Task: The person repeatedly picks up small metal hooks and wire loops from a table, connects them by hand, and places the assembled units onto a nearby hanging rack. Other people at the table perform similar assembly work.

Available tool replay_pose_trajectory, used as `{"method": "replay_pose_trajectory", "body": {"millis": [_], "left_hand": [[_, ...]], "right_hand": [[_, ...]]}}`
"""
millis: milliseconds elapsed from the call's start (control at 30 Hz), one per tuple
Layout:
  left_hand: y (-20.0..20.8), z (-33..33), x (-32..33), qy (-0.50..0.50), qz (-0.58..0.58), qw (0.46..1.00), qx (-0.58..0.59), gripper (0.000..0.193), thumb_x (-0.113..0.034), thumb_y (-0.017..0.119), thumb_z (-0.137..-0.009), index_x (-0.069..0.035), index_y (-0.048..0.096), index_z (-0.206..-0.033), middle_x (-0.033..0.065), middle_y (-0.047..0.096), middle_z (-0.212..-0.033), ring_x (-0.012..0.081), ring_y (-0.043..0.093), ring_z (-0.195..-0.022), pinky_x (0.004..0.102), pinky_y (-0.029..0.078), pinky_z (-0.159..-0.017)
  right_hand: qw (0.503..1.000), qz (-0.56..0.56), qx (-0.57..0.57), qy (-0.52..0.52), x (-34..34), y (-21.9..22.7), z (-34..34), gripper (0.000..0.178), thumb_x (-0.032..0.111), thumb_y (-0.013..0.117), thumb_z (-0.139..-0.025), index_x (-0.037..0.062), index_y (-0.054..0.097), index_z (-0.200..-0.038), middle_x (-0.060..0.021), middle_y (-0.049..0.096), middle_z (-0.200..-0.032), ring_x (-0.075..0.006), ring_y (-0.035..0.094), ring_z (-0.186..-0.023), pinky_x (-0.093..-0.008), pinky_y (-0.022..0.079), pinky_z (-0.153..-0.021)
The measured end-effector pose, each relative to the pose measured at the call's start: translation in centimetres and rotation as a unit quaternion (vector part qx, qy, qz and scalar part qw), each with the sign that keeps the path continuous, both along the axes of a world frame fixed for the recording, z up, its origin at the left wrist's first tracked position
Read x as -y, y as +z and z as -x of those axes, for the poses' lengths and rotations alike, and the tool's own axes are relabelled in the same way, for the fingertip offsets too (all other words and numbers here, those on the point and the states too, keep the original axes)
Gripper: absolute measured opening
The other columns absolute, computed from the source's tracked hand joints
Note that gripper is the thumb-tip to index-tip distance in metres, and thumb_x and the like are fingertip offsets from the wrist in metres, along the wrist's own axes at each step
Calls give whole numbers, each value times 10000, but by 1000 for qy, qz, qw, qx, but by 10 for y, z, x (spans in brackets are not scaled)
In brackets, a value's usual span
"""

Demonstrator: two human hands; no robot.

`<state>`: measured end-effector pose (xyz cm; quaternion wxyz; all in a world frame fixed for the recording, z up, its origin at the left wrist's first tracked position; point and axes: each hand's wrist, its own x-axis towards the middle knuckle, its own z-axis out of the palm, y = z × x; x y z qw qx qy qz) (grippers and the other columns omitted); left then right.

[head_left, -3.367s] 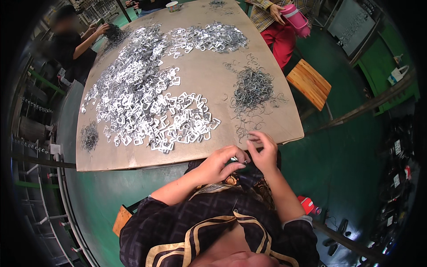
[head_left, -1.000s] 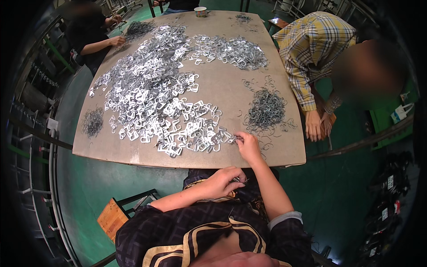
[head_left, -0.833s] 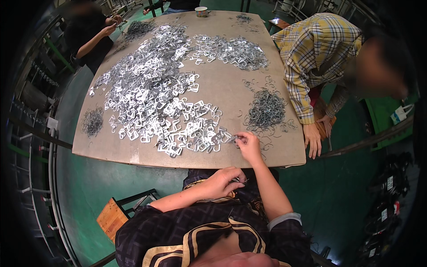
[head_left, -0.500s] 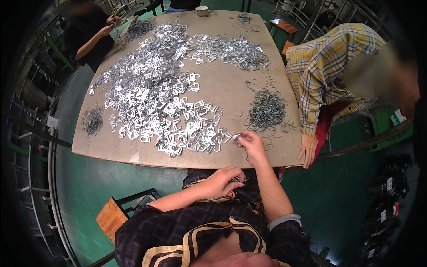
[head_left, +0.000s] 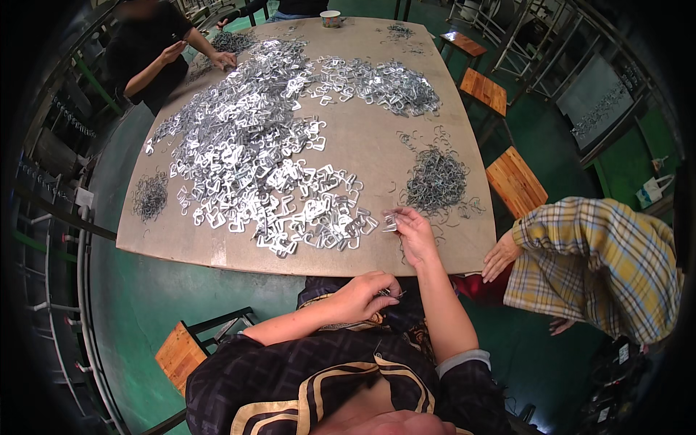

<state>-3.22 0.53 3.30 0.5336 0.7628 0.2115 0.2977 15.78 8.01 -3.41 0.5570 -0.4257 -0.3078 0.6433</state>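
Note:
My right hand (head_left: 415,238) is over the near edge of the table (head_left: 355,138), thumb and fingers pinching a small silver metal clip (head_left: 390,223). Closed in front of my lap, my left hand (head_left: 362,299) grips thin wire pieces whose ends (head_left: 394,293) poke out past the fingers; how many is hidden. A large heap of flat silver hook-shaped clips (head_left: 239,152) spreads over the table's left and middle. Just beyond my right hand lies a pile of thin, dark curved wire pieces (head_left: 435,180).
Smaller wire piles (head_left: 150,197) lie at the table's rim. A paper cup (head_left: 330,19) stands at the far edge. One person (head_left: 148,61) works at the far left; another in a plaid shirt (head_left: 594,268) is at the right. Wooden stools (head_left: 517,181) stand beside the table.
The plaid-shirted person has moved nearer on my right, uncovering stools. The far-left person's hand has reached to the heap. My right hand has shifted slightly up; my left stays put.

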Motion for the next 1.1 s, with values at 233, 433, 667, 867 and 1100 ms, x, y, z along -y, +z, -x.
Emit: {"method": "replay_pose_trajectory", "body": {"millis": [233,433,667,867,1100], "left_hand": [[2,1,-1,-2,-4,1000,-10,159,-38,681,-847,-23,554,-942,126,624,-914,321,607,-888,387,479,-788],[-1,2,-1,3,-3,1000,-16,163,-37,685,-851,-24,551,-944,123,630,-933,307,615,-904,380,486,-799],[2,2,-2,13,-9,1000,-8,167,-44,689,-832,-33,562,-939,122,611,-886,326,585,-860,405,469,-758],[-1,1,-1,15,-18,1000,-13,167,-47,690,-831,-34,562,-937,126,614,-882,337,587,-857,411,471,-753],[2,3,-2,22,-15,1000,-14,169,-48,690,-830,-33,562,-939,126,618,-882,340,594,-859,413,472,-757]], "right_hand": [[999,-39,8,-6,-3,-6,-1,197,-45,569,-915,5,578,-1106,-132,672,-1115,-173,639,-1014,-292,505,-886],[902,-135,410,-19,1,12,10,133,-34,629,-833,-2,678,-953,-99,719,-959,-212,678,-877,-322,524,-818],[807,-191,558,20,9,31,9,140,-41,632,-807,-12,676,-937,-142,703,-875,-247,689,-806,-330,535,-733],[858,-126,492,76,10,36,4,152,-67,625,-795,-12,663,-931,-173,693,-857,-297,684,-788,-359,532,-720],[871,-69,449,185,6,45,0,231,-48,684,-769,8,704,-992,-110,705,-811,-185,679,-757,-307,539,-714]]}}
